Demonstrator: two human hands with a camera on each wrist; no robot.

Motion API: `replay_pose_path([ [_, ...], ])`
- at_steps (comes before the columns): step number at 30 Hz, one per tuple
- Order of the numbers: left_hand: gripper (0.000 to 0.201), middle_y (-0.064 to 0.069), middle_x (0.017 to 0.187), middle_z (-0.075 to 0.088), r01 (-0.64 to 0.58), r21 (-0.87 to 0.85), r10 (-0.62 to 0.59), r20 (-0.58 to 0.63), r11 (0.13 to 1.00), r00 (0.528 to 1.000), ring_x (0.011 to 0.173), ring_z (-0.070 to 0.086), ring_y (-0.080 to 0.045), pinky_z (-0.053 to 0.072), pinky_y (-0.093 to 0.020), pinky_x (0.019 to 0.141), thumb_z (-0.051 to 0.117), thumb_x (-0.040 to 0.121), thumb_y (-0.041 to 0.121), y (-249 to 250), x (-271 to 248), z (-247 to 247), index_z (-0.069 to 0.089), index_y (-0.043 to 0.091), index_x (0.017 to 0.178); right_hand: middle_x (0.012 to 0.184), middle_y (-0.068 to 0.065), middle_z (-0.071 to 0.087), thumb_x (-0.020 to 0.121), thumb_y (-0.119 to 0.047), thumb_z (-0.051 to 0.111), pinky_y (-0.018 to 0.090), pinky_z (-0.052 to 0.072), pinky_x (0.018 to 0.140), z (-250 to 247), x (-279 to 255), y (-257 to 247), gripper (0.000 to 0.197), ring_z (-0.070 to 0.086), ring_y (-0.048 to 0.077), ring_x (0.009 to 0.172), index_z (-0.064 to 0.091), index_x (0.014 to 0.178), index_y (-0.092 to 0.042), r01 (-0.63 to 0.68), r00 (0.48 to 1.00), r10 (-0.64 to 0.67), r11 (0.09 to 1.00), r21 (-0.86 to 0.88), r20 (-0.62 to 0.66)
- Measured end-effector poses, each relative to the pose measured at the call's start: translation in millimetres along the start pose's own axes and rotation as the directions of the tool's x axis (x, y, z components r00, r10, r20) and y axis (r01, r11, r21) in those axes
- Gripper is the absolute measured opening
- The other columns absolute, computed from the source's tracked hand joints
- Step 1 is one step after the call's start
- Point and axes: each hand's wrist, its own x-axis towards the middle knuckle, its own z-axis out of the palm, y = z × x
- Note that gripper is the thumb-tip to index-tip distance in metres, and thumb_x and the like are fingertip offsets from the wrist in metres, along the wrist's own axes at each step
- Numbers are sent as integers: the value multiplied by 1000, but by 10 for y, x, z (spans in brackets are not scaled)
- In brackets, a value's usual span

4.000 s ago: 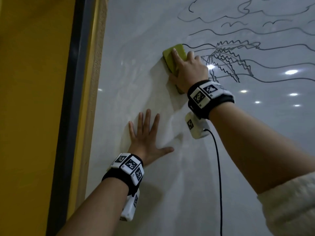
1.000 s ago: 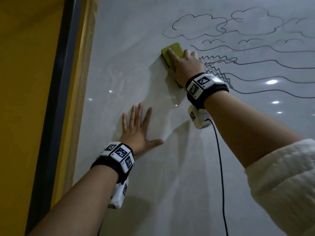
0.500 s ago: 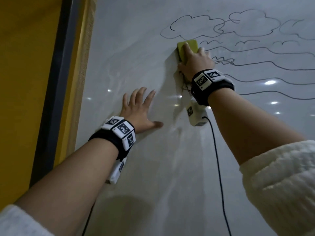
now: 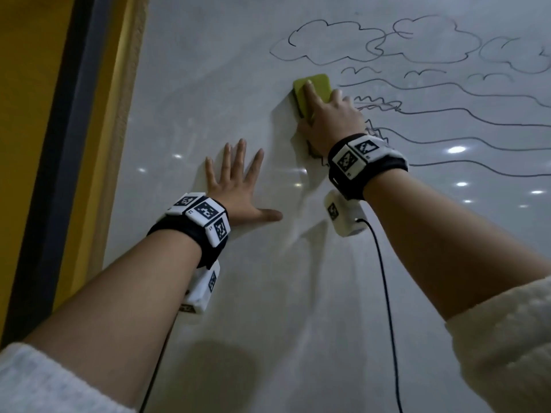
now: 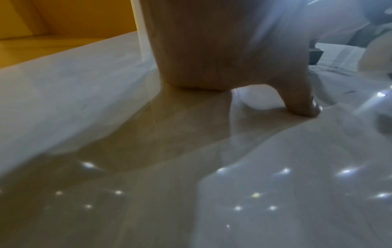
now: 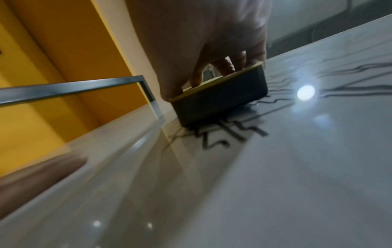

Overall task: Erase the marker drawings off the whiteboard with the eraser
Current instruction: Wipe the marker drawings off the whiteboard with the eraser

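My right hand (image 4: 326,116) grips a yellow-green eraser (image 4: 316,87) and presses it flat on the whiteboard (image 4: 298,293), at the left end of the black marker drawing (image 4: 417,55) of clouds and wavy lines. In the right wrist view the fingers (image 6: 252,55) curl over the eraser (image 6: 220,100), whose dark pad sits on zigzag marker strokes (image 6: 231,132). My left hand (image 4: 235,186) lies flat on the board with fingers spread, lower left of the eraser. The left wrist view shows that palm (image 5: 212,50) with the thumb (image 5: 305,102) touching the glossy surface.
The board's wooden frame (image 4: 119,144) and a dark metal strip (image 4: 56,144) run down the left, beside a yellow wall (image 4: 26,84). Ceiling lights glint off the board. Black cables (image 4: 384,293) hang from both wrist cameras. The board's left and lower parts carry no marks.
The eraser has wiped up and rightwards then back left a little, over the zigzag strokes, thinning them. My left hand has shifted up the board and stays flat.
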Motion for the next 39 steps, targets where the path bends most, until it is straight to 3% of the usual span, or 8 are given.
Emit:
replay_pose_path([
  [2, 124, -8, 145, -43, 3, -11, -3, 2, 1000, 1000, 134, -38, -29, -21, -57, 105, 49, 67, 81, 6, -6, 3, -33, 24, 140, 136, 20, 36, 94, -46, 42, 45, 43, 85, 24, -46, 20, 67, 39, 37, 121, 10, 150, -29, 97, 995, -97, 993, -67, 2],
  [4, 124, -8, 145, -43, 8, -14, -8, 6, 1000, 1000, 134, -39, -29, -22, -56, 105, 48, 67, 81, 9, -6, 2, -33, 24, 140, 136, 19, 37, 94, -45, 42, 46, 43, 85, -5, -11, 129, 66, 40, 37, 120, 11, 150, -30, 104, 994, -105, 991, -84, -3],
  [9, 123, -8, 145, -43, 0, -30, 0, 7, 1000, 1000, 134, -39, -29, -23, -55, 104, 48, 66, 81, 1, -19, 10, -33, 25, 141, 142, 19, 32, 93, -49, 43, 46, 37, 97, -45, 52, 136, 69, 34, 37, 128, 10, 150, -30, -177, 984, 179, 980, 96, -7],
  [14, 122, -8, 146, -42, 1, -28, -1, -1, 1000, 1000, 135, -38, -29, -22, -56, 105, 48, 67, 80, 15, -43, -9, -31, 24, 141, 138, 19, 34, 94, -45, 42, 45, 41, 89, 19, -50, 4, 67, 37, 36, 124, 10, 150, -30, 69, 998, -69, 997, -29, -2],
  [19, 122, -8, 145, -43, 2, -21, -1, 10, 1000, 1000, 134, -39, -28, -23, -55, 105, 47, 67, 81, 17, -57, -9, -32, 24, 141, 140, 19, 33, 94, -46, 43, 47, 39, 93, -44, -25, 121, 67, 35, 36, 126, 10, 150, -31, -100, 995, 100, 993, 68, 0],
  [25, 119, -7, 147, -41, 6, -21, -5, 13, 1000, 1000, 135, -38, -27, -20, -55, 109, 47, 70, 79, 9, -75, -16, -31, 25, 141, 135, 19, 37, 94, -43, 42, 45, 43, 86, 90, -281, 85, 66, 36, 36, 124, 10, 150, -31, 146, 989, -147, 983, -108, 2],
  [31, 114, -6, 148, -40, -3, -4, 3, 8, 1000, 1000, 136, -36, -26, -20, -53, 109, 44, 73, 78, -30, -106, 41, -30, 24, 142, 139, 18, 34, 95, -44, 42, 45, 42, 89, 97, -307, 38, 65, 35, 35, 126, 10, 150, -32, -12, 1000, 12, 1000, -12, 6],
  [39, 119, -6, 147, -41, -17, -15, 17, -13, 1000, 1000, 135, -37, -26, -20, -54, 110, 49, 71, 77, -48, -101, 68, -30, 25, 142, 134, 16, 38, 94, -44, 43, 42, 45, 80, 228, -687, 131, 66, 40, 33, 119, 11, 150, -32, 170, 985, -167, 977, -127, 39],
])
